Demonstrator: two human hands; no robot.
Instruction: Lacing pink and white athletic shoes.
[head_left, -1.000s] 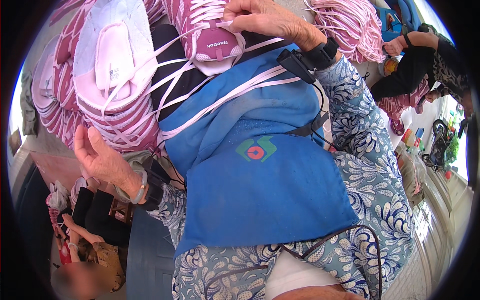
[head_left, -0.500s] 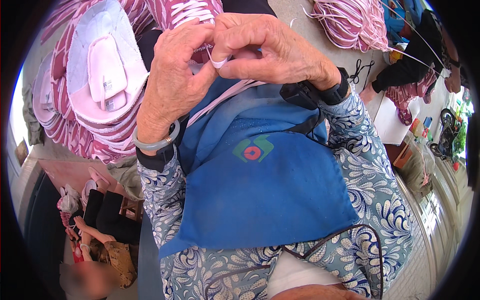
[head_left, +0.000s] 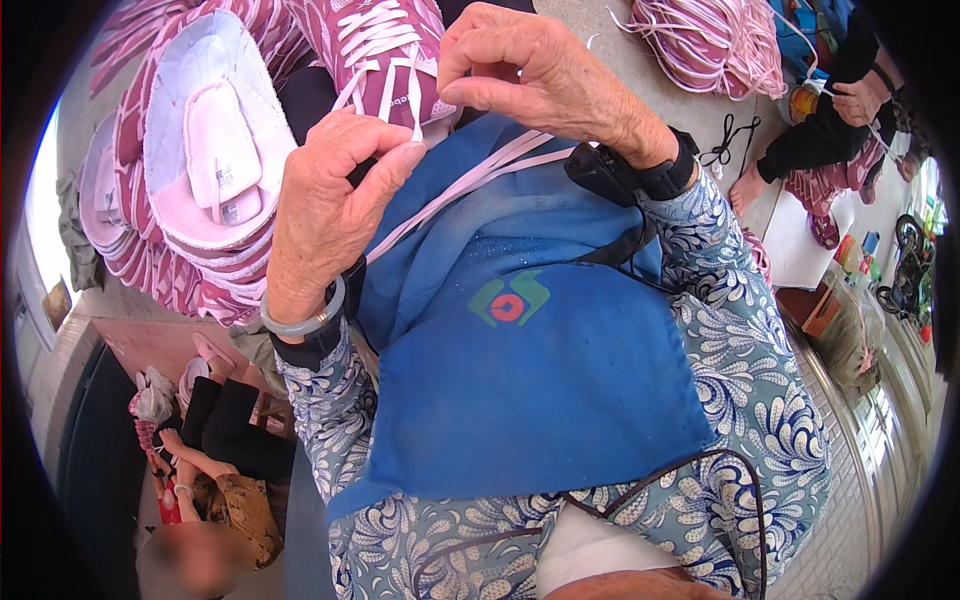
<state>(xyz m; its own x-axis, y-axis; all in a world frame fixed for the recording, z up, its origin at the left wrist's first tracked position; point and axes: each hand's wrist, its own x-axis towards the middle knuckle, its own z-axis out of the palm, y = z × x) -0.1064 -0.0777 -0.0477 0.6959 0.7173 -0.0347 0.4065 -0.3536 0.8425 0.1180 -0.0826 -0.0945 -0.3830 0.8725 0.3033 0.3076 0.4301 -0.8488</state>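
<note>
My left hand (head_left: pixel 335 195) pinches a white shoelace (head_left: pixel 416 110) between thumb and forefinger. The lace runs up to a maroon shoe upper (head_left: pixel 340 72), where white laces criss-cross. My right hand (head_left: pixel 540 75) is close beside the upper, its thumb and forefinger tips pressed together. Whether anything thin sits between those tips cannot be made out. Beneath my hands, pale pink laces (head_left: pixel 462 186) trail across the blue apron (head_left: pixel 530 400) on my lap.
At left rises a stack of pink and maroon shoe uppers (head_left: pixel 165 205). A bundle of pink-edged pieces (head_left: pixel 705 45) lies on the floor at upper right. Other people sit at lower left and far right; a black cord (head_left: pixel 730 142) lies on the floor.
My hands have moved apart: the right went up, while the left stays lower with the lace pinched. More of the laced shoe upper now shows between them.
</note>
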